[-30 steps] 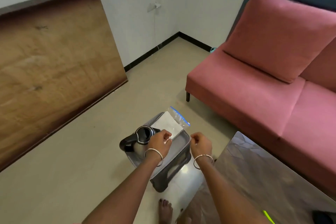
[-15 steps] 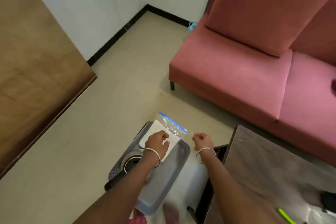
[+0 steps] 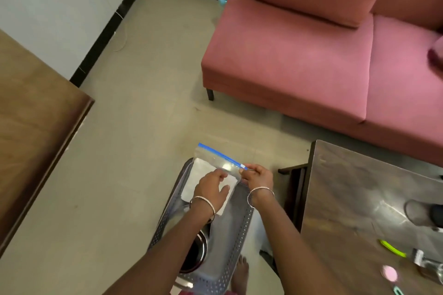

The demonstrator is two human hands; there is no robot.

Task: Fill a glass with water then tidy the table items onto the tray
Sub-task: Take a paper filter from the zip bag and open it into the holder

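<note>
1. Since the earlier frames the view has been tilted further down, and the right hand has been brought across to the blue-striped seal of the clear plastic zip bag, which it was not touching before.
2. That seal corner is pinched between the right hand's closed fingers – the bag is held up by its right end.
3. The left hand is laid flat, with its fingers spread apart, on the white folded sheet inside the bag; nothing is gripped by it.
4. Both the bag and the sheet are resting at the far end of the grey perforated plastic tray, which is seen over the beige tiled floor below the person.
5. A round steel-rimmed vessel is seen in the near part of the tray, largely hidden by the left forearm.
6. The dark wooden counter is just beside the tray on the right – a yellow-green pen and a pink round item are lying on it.
7. A pink fabric sofa is set beyond the counter, against the wall.
8. A thin metal bangle is worn on each wrist.
</note>
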